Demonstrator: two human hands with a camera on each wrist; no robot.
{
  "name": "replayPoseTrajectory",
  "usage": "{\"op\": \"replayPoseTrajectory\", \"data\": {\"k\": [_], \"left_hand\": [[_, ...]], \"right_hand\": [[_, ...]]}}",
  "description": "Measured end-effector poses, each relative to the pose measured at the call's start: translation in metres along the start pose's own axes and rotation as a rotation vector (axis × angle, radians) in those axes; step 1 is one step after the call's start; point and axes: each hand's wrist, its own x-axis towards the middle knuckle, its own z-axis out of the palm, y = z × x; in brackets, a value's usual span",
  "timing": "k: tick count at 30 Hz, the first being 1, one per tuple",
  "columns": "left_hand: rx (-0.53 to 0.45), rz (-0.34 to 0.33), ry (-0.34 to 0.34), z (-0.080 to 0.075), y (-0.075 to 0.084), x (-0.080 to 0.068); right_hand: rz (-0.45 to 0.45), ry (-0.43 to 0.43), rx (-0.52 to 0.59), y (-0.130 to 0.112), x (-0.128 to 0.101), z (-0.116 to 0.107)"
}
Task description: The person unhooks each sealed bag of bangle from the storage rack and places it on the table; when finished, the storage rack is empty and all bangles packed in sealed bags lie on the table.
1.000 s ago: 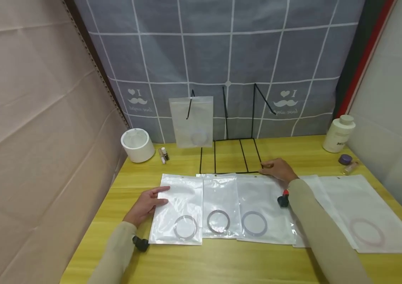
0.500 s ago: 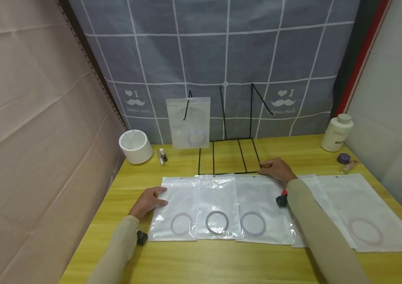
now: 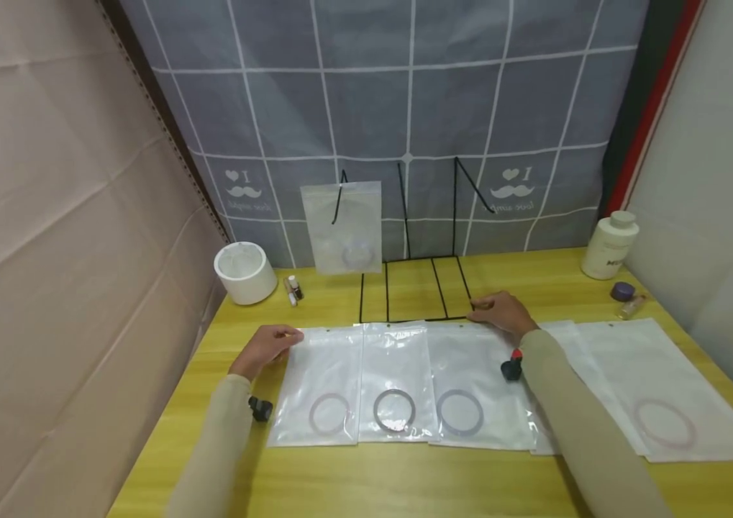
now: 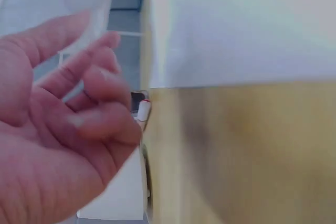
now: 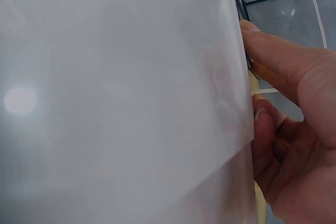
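Observation:
My left hand (image 3: 265,349) is at the upper left corner of the leftmost zip bag (image 3: 304,367), which holds a pale pink ring. Its fingers are loosely bent, thumb apart from the fingertips in the left wrist view, with nothing between them. A second bag (image 3: 398,360) with a dark ring and a third bag (image 3: 463,360) with a lavender ring lie alongside, edges overlapping. My right hand (image 3: 504,314) grips the front right corner of the black wire rack (image 3: 445,293), just above the third bag. One bag (image 3: 340,216) hangs on the rack's left hook.
More bags (image 3: 638,360) lie at right, partly under my right sleeve. A white round container (image 3: 246,277) and small bottles (image 3: 295,288) stand at back left. At back right are a white bottle (image 3: 608,248), a purple cap (image 3: 622,291) and a small vial (image 3: 631,308).
My left hand has moved from the leftmost bag's left side up to its top corner. That bag has shifted slightly left and lies straighter. The right hand has kept its place.

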Motion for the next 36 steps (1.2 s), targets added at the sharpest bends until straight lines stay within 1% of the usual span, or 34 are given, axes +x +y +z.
{"op": "replayPoseTrajectory", "data": {"k": [1, 3, 5, 9, 12, 14, 16, 18, 21, 24, 27, 31, 34, 36], "left_hand": [[-0.026, 0.018, -0.001, -0.001, 0.005, 0.006], [-0.053, 0.057, 0.018, -0.003, 0.015, 0.021], [-0.076, 0.109, 0.052, -0.003, 0.027, 0.035], [-0.146, 0.232, 0.15, -0.001, 0.055, 0.06], [-0.2, 0.31, 0.212, 0.0, 0.079, 0.074], [-0.213, 0.362, 0.246, 0.0, 0.094, 0.082], [-0.238, 0.406, 0.26, -0.001, 0.108, 0.089], [-0.263, 0.449, 0.257, -0.001, 0.119, 0.095], [-0.301, 0.497, 0.233, 0.002, 0.128, 0.101], [-0.325, 0.525, 0.217, 0.004, 0.133, 0.1], [-0.325, 0.528, 0.192, 0.007, 0.137, 0.096], [-0.266, 0.511, 0.171, 0.009, 0.141, 0.095], [-0.203, 0.522, 0.186, 0.008, 0.143, 0.096], [-0.194, 0.53, 0.194, 0.008, 0.143, 0.096]], "right_hand": [[0.005, 0.002, 0.006, 0.001, -0.001, 0.0], [0.0, 0.005, -0.001, 0.001, -0.002, 0.0], [-0.002, 0.009, -0.001, 0.001, -0.002, 0.0], [0.004, 0.017, -0.003, -0.001, -0.002, -0.001], [0.016, 0.022, 0.002, -0.001, -0.001, 0.0], [0.02, 0.021, 0.007, -0.002, 0.0, 0.0], [0.02, 0.024, 0.004, -0.002, 0.001, 0.001], [0.021, 0.022, 0.0, -0.001, 0.002, 0.001], [0.027, 0.018, 0.001, 0.001, 0.001, 0.002], [0.026, 0.012, 0.009, 0.0, 0.0, 0.003], [0.024, 0.018, 0.009, -0.002, -0.001, 0.003], [0.017, 0.028, -0.007, -0.002, -0.001, 0.002], [0.006, 0.027, -0.016, -0.001, -0.001, 0.002], [0.004, 0.023, -0.016, -0.001, -0.001, 0.002]]}}
